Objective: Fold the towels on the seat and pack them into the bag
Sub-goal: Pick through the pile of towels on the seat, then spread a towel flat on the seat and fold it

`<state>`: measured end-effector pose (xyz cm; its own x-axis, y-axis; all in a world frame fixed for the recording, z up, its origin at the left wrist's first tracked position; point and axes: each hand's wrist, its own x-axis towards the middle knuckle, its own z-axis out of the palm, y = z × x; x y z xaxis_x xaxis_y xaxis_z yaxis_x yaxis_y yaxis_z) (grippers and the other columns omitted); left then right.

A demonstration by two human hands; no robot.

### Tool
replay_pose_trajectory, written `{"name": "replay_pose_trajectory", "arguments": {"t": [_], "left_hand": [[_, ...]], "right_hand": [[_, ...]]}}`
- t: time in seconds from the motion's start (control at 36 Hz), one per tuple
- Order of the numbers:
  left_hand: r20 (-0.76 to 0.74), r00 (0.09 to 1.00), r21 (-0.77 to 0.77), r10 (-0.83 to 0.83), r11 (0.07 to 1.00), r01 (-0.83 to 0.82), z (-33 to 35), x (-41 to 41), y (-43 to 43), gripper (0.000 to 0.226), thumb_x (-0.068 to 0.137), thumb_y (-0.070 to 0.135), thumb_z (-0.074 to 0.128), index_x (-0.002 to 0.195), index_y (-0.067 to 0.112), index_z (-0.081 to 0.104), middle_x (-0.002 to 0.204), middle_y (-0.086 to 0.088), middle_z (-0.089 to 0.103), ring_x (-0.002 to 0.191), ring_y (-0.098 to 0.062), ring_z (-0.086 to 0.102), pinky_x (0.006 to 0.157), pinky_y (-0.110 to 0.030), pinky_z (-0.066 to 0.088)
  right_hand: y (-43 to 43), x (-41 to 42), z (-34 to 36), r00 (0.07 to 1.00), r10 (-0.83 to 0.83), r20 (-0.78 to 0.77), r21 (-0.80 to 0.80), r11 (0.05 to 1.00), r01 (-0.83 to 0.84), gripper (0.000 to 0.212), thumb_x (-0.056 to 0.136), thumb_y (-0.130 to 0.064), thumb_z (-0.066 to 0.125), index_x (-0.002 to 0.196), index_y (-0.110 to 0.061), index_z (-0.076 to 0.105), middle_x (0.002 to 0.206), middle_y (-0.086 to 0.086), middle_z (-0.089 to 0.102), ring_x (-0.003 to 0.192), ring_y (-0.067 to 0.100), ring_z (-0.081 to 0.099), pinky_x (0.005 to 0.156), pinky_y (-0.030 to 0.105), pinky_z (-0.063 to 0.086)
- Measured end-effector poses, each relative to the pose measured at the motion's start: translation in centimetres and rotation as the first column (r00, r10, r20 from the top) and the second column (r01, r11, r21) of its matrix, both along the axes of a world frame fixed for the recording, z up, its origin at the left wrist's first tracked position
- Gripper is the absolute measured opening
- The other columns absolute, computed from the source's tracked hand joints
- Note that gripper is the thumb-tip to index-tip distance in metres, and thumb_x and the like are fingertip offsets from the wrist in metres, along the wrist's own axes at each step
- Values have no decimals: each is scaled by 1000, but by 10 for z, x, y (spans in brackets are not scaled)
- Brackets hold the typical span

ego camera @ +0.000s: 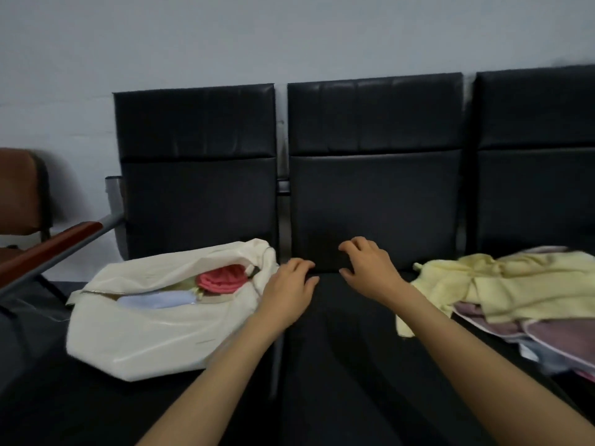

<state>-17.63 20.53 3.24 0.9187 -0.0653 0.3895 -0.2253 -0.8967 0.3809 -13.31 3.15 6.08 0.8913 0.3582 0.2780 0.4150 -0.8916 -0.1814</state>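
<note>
Centrally, the left hand (288, 292) and right hand (370, 268) hover over the middle seat (347, 365), fingers loosely curled, holding nothing. Left of that seat sits the open white bag (145, 336); right of it, crumpled towels (521, 284).

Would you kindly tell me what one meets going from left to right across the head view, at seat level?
brown chair → white bag → left hand → right hand → yellow towel
</note>
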Motion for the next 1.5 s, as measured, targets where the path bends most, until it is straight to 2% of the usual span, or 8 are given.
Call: {"name": "replay_pose_trajectory", "arguments": {"t": [0.28,0.47,0.58,0.89,1.08,1.25,1.42,1.5], "left_hand": [[-72,969,58,-238,968,242,13,26,-174,42,100,35,44,139,19,45,141,1,42,125,-19,45,97,-35,41],[-240,913,110,-329,925,363,-13,51,-260,44,100,34,46,140,17,42,145,-2,39,129,-23,42,99,-39,39],[-314,883,98,-348,914,395,-26,69,-299,48,99,33,47,143,16,39,147,-5,38,131,-26,40,99,-37,37],[-355,864,-23,-357,927,374,-66,132,-372,72,94,26,55,153,18,14,152,-12,30,136,-34,32,109,-43,31],[-255,919,-53,-301,953,298,-85,151,-376,25,94,28,58,114,16,67,112,-2,68,106,-24,59,91,-37,46],[-161,912,-151,-376,923,354,-76,143,-363,12,92,21,60,95,13,67,102,-2,62,98,-20,56,85,-34,45],[-133,824,-408,-551,788,461,-46,91,-312,13,99,25,48,96,14,55,99,7,58,91,-4,51,74,-20,39],[-145,826,-513,-544,756,407,-35,71,-278,20,97,34,47,94,15,53,87,-1,53,79,-13,49,72,-30,39]], "right_hand": [[-187,-22,-16,910,-407,-82,49,910,412,43,93,-33,56,132,-18,46,139,8,40,129,28,36,102,41,37],[-275,-27,-48,773,-595,-221,16,790,613,50,93,-33,54,140,-21,40,152,13,20,143,33,10,112,49,25],[-310,-26,-68,728,-657,-196,68,731,679,56,92,-30,54,145,-23,34,153,15,19,143,34,12,112,46,22],[-350,-6,-99,711,-672,-207,230,674,703,69,93,-22,47,152,-18,11,155,7,20,145,28,12,115,52,17],[-346,1,-99,690,-701,-180,194,663,723,60,94,-21,45,148,-21,19,150,4,27,142,28,16,112,61,16],[-339,-3,-91,681,-713,-167,181,656,732,71,95,-20,43,152,-32,3,148,9,26,141,31,15,110,66,13],[-326,-6,-82,706,-702,-96,117,696,708,54,96,-25,45,146,-34,27,147,14,22,138,34,14,111,60,12],[-313,-7,-78,764,-643,-45,50,763,645,37,92,-22,54,129,-28,51,153,14,12,142,35,4,112,58,9]]}}
